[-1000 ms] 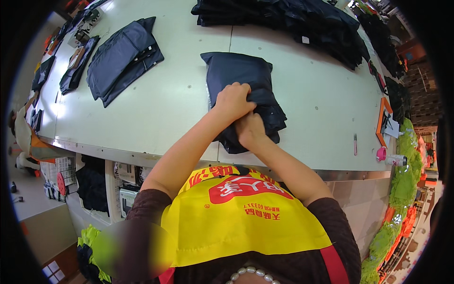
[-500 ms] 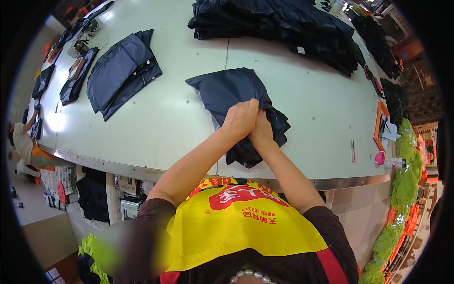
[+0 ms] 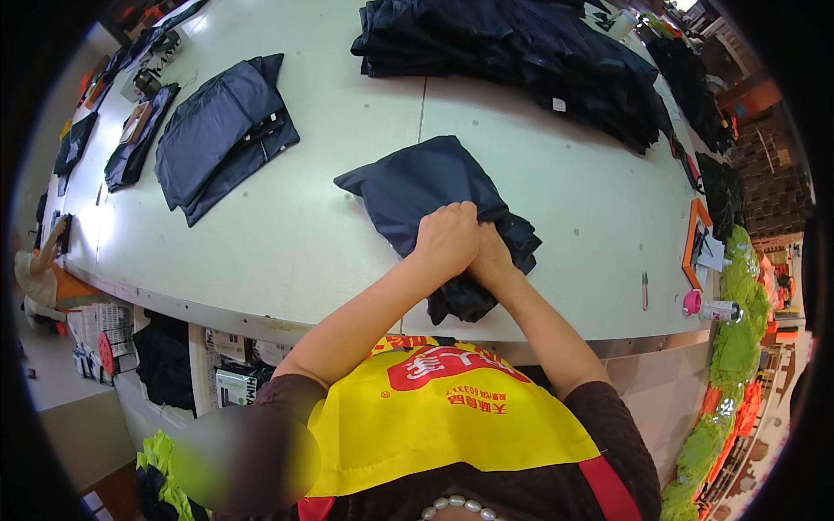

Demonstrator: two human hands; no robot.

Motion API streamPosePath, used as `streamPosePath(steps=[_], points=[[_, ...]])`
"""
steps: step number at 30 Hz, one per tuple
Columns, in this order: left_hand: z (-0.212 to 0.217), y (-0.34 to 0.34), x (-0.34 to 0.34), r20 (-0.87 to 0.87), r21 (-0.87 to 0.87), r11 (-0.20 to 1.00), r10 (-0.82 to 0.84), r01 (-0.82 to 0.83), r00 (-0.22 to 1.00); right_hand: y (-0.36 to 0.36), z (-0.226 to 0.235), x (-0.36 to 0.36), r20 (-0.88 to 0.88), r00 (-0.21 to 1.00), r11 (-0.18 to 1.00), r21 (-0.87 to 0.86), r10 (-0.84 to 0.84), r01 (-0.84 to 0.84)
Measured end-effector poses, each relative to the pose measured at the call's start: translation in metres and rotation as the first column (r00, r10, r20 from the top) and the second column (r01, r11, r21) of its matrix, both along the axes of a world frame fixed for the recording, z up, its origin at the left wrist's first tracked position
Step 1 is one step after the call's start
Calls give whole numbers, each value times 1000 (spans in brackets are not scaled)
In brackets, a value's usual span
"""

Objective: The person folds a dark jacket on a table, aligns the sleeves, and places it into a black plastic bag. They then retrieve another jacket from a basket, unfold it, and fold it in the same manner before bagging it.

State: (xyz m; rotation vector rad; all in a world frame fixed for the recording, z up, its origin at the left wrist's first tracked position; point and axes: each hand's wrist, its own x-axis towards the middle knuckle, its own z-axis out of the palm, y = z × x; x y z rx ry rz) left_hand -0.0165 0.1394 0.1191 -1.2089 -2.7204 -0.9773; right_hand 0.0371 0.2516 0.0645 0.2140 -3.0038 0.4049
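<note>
A folded dark navy garment (image 3: 426, 178) lies on the pale table in front of me, its near end bunched and hanging close to the table's front edge. My left hand (image 3: 449, 239) is closed on the garment's gathered part, knuckles up. Pressed against it, my right hand (image 3: 493, 254) is also closed on the same fabric. Both sets of fingertips are mostly hidden in the cloth and behind each other. A thin clear edge, perhaps plastic film, showed at the garment's left side.
A large heap of dark garments (image 3: 512, 65) covers the far side. Folded dark garments (image 3: 228, 130) lie to the left. At right are a small pen-like tool (image 3: 645, 291), an orange frame (image 3: 695, 243), a pink ring (image 3: 691, 302) and a can (image 3: 723, 310). Another person (image 3: 39, 273) stands far left.
Both hands, still gripping the garment, sit slightly lower in the view. The whole table scene has shifted a little, so the head seems to have tilted. The far-left person's arm has moved.
</note>
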Motion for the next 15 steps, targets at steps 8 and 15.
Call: streamPosePath(steps=[8, 15], points=[[-8, 5, -1, -60, 156, 978, -129, 137, 990, 23, -20, -33, 184, 975, 984, -145, 125, -99], [-19, -11, 6, -11, 160, 958, -241, 239, 971, 20, -14, -69, 205, 972, 980, -183, 115, -77]])
